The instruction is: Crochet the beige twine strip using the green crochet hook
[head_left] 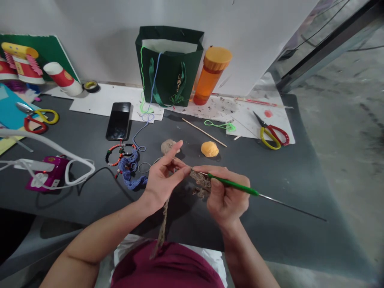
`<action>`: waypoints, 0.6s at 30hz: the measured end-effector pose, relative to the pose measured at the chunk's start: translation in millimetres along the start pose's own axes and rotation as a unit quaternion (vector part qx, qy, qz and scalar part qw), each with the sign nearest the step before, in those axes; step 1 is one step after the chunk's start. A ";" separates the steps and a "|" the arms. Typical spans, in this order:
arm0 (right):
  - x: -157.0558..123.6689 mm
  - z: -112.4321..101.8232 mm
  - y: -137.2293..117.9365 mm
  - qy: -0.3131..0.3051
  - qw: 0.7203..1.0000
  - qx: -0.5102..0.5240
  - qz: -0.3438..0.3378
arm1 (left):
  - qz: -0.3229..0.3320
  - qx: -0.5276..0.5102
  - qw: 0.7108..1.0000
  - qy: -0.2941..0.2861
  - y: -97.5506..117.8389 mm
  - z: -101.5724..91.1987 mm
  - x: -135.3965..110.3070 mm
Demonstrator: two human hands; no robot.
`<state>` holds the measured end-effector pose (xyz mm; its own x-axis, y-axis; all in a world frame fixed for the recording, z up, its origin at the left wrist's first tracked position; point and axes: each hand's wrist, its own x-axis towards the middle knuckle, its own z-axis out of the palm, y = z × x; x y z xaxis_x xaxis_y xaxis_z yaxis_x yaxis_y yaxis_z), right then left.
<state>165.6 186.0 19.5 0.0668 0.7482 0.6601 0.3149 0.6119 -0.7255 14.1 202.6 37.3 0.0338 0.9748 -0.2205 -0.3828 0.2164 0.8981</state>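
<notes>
My right hand (229, 196) grips a green-handled crochet hook (235, 185), whose long metal shaft points out to the right. The hook's tip meets a brown crocheted strip (201, 182) at the fingertips of my left hand (165, 172). Thumb and fingers of that hand pinch the crochet work, while the forefinger sticks up. One length of the strip (163, 228) hangs from my left hand over the table's front edge towards my lap. Just behind the left fingers lies a taupe ball of yarn (168, 147), partly covered by them. A yellow-orange ball (209, 149) sits to its right.
A green paper bag (168, 76) and an orange bottle (211, 78) stand at the back. Scissors (271, 132) lie right; other scissors (39, 118), a phone (119, 121), a beaded bracelet (111, 154), blue crochet (129, 172) and a purple power adapter (49, 174) lie left.
</notes>
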 end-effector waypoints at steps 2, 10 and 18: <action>-0.4 -0.2 1.2 -0.023 1.000 -0.015 -0.013 | 0.060 0.067 0.996 0.016 0.2 -1.5 -2.4; -2.5 -1.3 7.8 -0.031 0.997 -0.044 -0.057 | 0.127 0.108 0.986 0.012 2.1 -1.2 -7.5; 1.4 1.4 -1.0 -0.023 0.995 -0.076 -0.067 | -0.229 -0.182 0.953 -0.079 5.0 -2.6 3.3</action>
<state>164.1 186.8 20.9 -0.0278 0.6750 0.7373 0.4582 0.6641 -0.5908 9.8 206.8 40.1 0.4011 0.7850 -0.4721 -0.5890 0.6158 0.5234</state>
